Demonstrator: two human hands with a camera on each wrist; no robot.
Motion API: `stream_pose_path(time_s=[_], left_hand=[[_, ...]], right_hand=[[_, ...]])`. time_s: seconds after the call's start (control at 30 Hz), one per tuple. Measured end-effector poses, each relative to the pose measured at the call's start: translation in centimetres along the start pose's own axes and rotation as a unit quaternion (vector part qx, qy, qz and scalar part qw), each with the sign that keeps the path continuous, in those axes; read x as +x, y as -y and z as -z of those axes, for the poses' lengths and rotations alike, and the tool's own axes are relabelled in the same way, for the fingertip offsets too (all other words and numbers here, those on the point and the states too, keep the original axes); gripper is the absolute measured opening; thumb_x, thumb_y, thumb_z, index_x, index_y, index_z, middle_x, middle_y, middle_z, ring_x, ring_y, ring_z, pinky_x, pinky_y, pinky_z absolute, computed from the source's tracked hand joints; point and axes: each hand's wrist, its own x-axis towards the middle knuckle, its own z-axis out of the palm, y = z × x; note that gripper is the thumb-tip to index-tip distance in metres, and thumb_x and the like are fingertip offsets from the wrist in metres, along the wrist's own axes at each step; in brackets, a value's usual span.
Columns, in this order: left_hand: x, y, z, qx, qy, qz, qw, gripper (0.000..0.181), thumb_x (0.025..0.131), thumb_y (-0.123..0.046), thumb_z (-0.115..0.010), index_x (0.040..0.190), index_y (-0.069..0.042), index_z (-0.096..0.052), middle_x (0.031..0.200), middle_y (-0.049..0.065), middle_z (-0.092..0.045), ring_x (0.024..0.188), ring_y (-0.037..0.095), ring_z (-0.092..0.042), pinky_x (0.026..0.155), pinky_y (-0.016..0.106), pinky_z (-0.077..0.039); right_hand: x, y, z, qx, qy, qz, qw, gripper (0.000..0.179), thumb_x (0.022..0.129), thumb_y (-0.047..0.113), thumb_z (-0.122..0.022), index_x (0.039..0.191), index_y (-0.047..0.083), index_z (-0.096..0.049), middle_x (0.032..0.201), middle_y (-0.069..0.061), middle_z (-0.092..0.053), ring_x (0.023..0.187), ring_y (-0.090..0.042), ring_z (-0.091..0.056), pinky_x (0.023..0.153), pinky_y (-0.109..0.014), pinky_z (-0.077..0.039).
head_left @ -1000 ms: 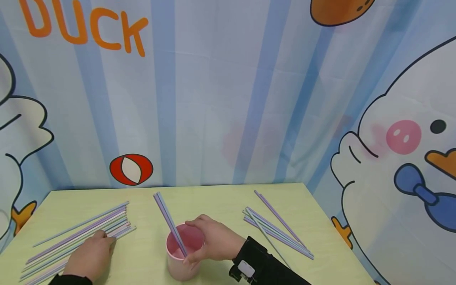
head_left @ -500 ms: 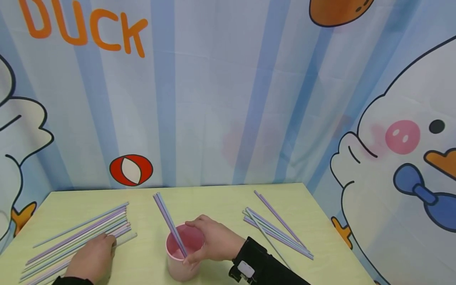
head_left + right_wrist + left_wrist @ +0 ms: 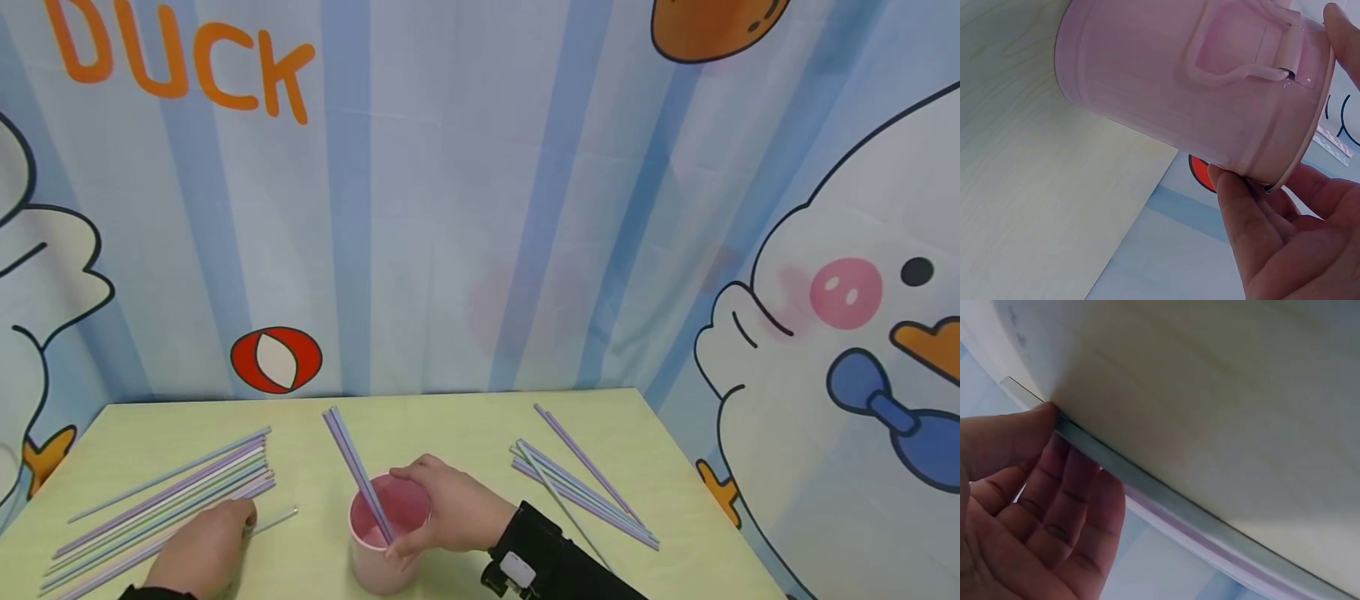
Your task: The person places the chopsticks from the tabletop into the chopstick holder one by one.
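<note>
My left hand [image 3: 202, 546] pinches a pale green straw [image 3: 1147, 484] between thumb and fingers near one end. That straw's tip extends to the right of the hand in the head view, beside a row of pastel straws [image 3: 176, 492] on the left of the table. My right hand [image 3: 450, 504] grips the rim of a pink metal pail [image 3: 377, 568], thumb and fingers at its edge. Its wire handle [image 3: 1235, 76] shows in the right wrist view. A few lilac and blue straws [image 3: 357, 468] stand in the pail, leaning left.
Several more straws [image 3: 585, 492] lie in a loose, partly crossed group on the right of the yellow table [image 3: 442, 412]. Behind the table hangs a striped blue cloth [image 3: 442, 208] with cartoon ducks.
My left hand has shifted slightly right and toward me, drawing the straw away from the row. The right hand and pail stay in place.
</note>
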Motion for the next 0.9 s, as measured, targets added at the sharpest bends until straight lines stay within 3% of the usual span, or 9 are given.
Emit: stream_pose_path(time_s=[0.17,0.3,0.53,0.77,0.9], left_hand=[[-0.3,-0.2,0.3,0.009,-0.032,-0.021,0.9992,0.018,0.085,0.002,-0.049,0.1,-0.005,-0.056,0.09,0.004,-0.058,0.079,0.02,-0.054,0.072,0.043,-0.045],[-0.7,-1.0,1.4,0.012,-0.082,-0.042,0.9956,0.021,0.085,-0.002,-0.053,0.106,-0.003,-0.055,0.096,0.008,-0.057,0.088,0.026,-0.056,0.075,0.044,-0.045],[-1.3,-2.3,4.5,0.008,-0.195,-0.095,0.9761,0.028,0.081,-0.007,-0.062,0.107,0.001,-0.054,0.094,0.01,-0.055,0.086,0.028,-0.057,0.072,0.042,-0.047],[-1.7,-3.3,7.6,-0.045,-0.2,-0.045,0.9778,0.035,0.084,-0.012,-0.06,0.113,0.002,-0.047,0.093,0.011,-0.05,0.073,0.02,-0.049,0.062,0.038,-0.048],[-1.9,-4.0,9.3,-0.093,-0.22,-0.027,0.9706,0.033,0.088,-0.014,-0.055,0.115,0.001,-0.043,0.092,0.011,-0.05,0.071,0.02,-0.048,0.055,0.033,-0.046]], right_hand=[[0.0,0.0,0.0,0.003,0.002,0.003,1.0,0.086,0.06,0.062,-0.07,0.131,0.019,-0.046,0.109,0.009,-0.047,0.092,-0.004,-0.049,0.07,-0.016,-0.042],[-0.1,0.0,0.0,0.003,0.001,0.005,1.0,0.086,0.06,0.062,-0.07,0.131,0.018,-0.046,0.11,0.009,-0.047,0.092,-0.003,-0.049,0.071,-0.016,-0.042],[-0.1,0.1,0.1,-0.002,-0.002,0.002,1.0,0.088,0.06,0.062,-0.07,0.131,0.018,-0.045,0.111,0.009,-0.047,0.093,-0.004,-0.049,0.072,-0.016,-0.042],[-0.1,0.0,0.1,0.0,-0.001,-0.001,1.0,0.088,0.059,0.063,-0.07,0.131,0.019,-0.045,0.111,0.009,-0.047,0.093,-0.004,-0.049,0.071,-0.016,-0.042],[0.0,0.0,0.1,0.004,0.0,-0.004,1.0,0.088,0.058,0.063,-0.07,0.131,0.02,-0.045,0.111,0.01,-0.047,0.092,-0.004,-0.049,0.071,-0.016,-0.042]])
